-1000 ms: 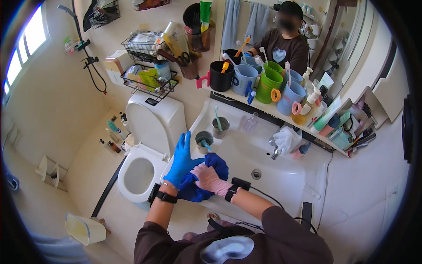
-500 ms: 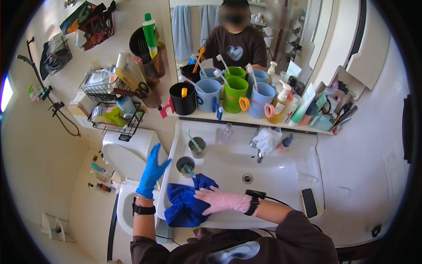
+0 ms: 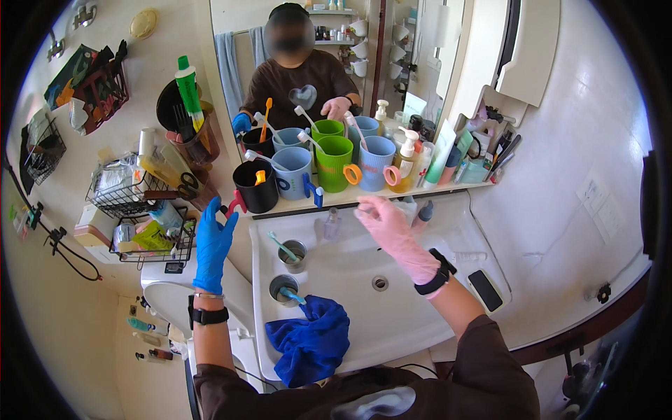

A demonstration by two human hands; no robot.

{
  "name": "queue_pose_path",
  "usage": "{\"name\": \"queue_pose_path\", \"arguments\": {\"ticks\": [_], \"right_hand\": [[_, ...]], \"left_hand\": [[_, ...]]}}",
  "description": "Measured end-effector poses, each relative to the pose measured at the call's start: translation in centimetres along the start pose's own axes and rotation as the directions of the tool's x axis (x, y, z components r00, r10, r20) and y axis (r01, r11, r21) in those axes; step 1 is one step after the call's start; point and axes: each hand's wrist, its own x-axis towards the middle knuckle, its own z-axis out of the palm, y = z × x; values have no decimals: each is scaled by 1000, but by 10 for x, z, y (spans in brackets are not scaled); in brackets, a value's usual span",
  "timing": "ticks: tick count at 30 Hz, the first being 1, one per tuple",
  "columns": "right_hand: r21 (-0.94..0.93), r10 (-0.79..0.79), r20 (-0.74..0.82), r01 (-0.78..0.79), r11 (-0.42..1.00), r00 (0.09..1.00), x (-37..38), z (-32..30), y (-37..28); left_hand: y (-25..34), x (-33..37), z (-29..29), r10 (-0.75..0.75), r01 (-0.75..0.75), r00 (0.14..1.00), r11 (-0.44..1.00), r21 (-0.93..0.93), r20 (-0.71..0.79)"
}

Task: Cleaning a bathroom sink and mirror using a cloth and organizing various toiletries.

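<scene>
Left grip (image 3: 213, 245) wide by one black mug (image 3: 257, 196); right grip (image 3: 389, 227), hold unclear, near one of two blue mugs (image 3: 375, 164).

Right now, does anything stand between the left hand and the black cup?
Only the pink handle of the black cup, on the side toward the left hand; nothing else visible stands between.

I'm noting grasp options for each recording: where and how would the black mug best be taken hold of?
Probably by the pinkish-red handle of the black mug, approached from the left with the blue-gloved left hand: the handle juts out on that side, while the light-blue mug crowds the right. It stands upright, so keep it level.
</scene>
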Motion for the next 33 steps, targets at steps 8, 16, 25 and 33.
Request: {"name": "queue_pose_path", "arguments": {"ticks": [8,16,25,33], "right_hand": [[-206,-37,-31,30,978,999,43,71,-27],[-344,66,29,-52,937,997,74,91,-18],[-225,-45,55,56,973,997,48,62,-31],[65,262,396,-311,948,880,-46,-72,20]], "left_hand": [[3,25,10,-5,-5,993,997,81,122],[1,29,6,58,-82,987,984,156,151],[8,-1,-20,-46,38,997,992,122,64],[80,-93,-62,-121,92,976,982,162,180]]}}
